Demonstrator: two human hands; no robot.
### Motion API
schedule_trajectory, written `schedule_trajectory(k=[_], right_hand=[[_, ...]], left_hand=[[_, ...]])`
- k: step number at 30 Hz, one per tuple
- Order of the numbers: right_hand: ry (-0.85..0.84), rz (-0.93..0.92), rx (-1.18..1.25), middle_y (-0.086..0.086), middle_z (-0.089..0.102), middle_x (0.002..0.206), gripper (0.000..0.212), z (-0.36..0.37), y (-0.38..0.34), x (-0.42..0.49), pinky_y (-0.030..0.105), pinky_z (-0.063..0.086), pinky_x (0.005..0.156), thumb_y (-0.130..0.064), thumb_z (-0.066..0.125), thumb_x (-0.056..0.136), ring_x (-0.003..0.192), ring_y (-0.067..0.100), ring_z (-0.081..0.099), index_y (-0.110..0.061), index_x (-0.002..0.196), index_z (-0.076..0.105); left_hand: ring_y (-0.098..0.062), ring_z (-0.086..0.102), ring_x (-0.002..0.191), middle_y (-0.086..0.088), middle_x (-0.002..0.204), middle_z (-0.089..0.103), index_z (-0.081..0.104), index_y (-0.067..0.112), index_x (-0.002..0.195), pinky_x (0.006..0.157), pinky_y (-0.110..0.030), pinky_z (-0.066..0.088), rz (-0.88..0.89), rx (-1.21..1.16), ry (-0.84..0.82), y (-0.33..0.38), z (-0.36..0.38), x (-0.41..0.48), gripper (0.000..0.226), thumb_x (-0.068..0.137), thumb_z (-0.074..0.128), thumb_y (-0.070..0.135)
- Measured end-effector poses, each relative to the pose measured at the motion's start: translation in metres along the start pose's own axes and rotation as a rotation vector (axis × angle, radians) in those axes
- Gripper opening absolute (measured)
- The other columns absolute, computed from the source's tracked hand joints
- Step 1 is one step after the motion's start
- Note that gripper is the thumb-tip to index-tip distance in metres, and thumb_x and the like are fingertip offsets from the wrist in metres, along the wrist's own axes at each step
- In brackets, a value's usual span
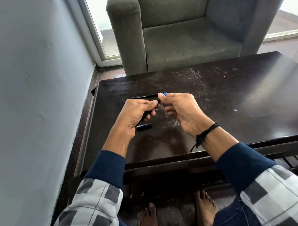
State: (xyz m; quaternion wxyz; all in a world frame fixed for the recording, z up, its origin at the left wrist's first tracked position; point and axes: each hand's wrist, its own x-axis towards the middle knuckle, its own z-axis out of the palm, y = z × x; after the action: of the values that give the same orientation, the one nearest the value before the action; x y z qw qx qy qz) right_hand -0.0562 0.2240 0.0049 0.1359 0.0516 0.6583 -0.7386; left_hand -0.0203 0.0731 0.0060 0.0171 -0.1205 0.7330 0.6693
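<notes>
**Pen parts half hidden in the hands**

The left hand curls round a black pen barrel above the dark table; its fingers cover most of the barrel. The right hand meets the barrel's upper end with curled fingers, but its hold is unclear. A blue tip peeks past its thumb. A black cap and a second pen lie nearby.

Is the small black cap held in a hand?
No, the cap lies on the table, while the left hand and the right hand both grip a black pen body.
</notes>
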Motion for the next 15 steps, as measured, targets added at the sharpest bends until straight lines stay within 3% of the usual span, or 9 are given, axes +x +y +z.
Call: schedule_trajectory(k=[15], right_hand=[[0.021, 0.011, -0.002, -0.005, 0.067, 0.066, 0.012, -0.0006, -0.0016, -0.0013, 0.021, 0.045, 0.056, -0.021, 0.081, 0.084, 0.058, 0.006, 0.054, -0.012, 0.081, 0.073]], left_hand=[[-0.009, 0.052, 0.055, -0.004, 0.066, 0.066, 0.079, 0.005, 0.088, 0.054, -0.018, 0.046, -0.002, 0.007, -0.005, 0.0, 0.0008, 0.0006, 0.016, 0.09, 0.074, 0.02]])
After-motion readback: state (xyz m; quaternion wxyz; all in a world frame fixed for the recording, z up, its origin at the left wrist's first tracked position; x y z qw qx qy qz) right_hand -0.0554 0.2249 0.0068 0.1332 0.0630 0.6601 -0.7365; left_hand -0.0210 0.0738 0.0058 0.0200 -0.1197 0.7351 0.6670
